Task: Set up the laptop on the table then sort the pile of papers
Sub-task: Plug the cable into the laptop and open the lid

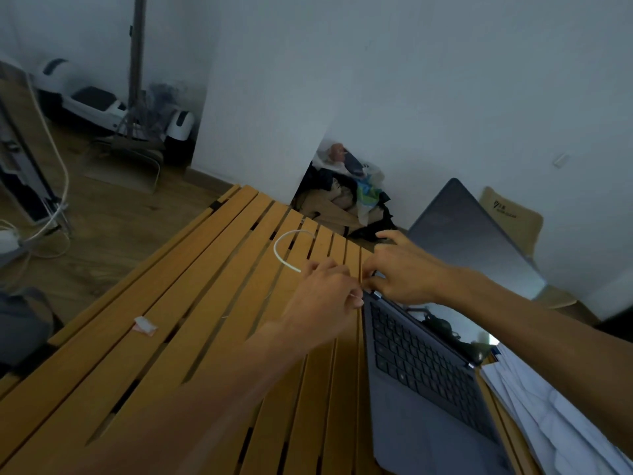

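pinching cable [283, 250] — plug hidden, laptop [428, 382] cropped

- Two bare forearms come in from the lower edge, with no sleeve showing on either.
- The left hand [325, 296] is bare: no glove, ring or watch shows.
- The right hand [406, 269] is bare too, its wrist unadorned.

laptop [421, 371] on table [205, 303] — papers [548, 416] right
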